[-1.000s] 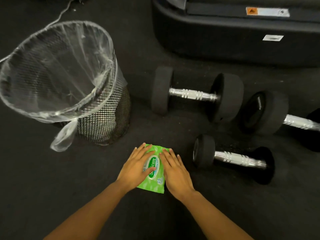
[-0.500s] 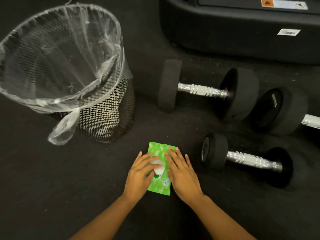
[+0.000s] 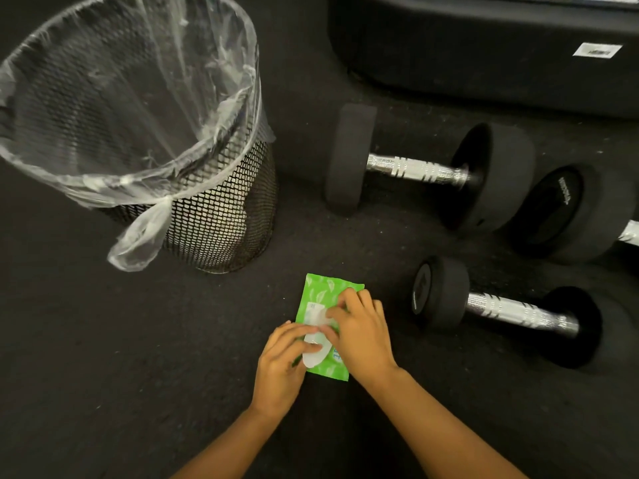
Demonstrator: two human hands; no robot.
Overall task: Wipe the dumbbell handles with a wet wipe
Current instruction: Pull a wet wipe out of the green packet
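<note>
Head view shows left hand fingers pinching the peeled white flap of a green wet wipe pack on the black floor, right hand fingers pressing the pack flat; nearest dumbbell lies just right, mesh bin behind

Green leaf-print wipe pack — white flap, black dumbbells — silver handles, black mesh bin

Perhaps a blue "1" on the green wipe pack; other labels unreadable.
</note>
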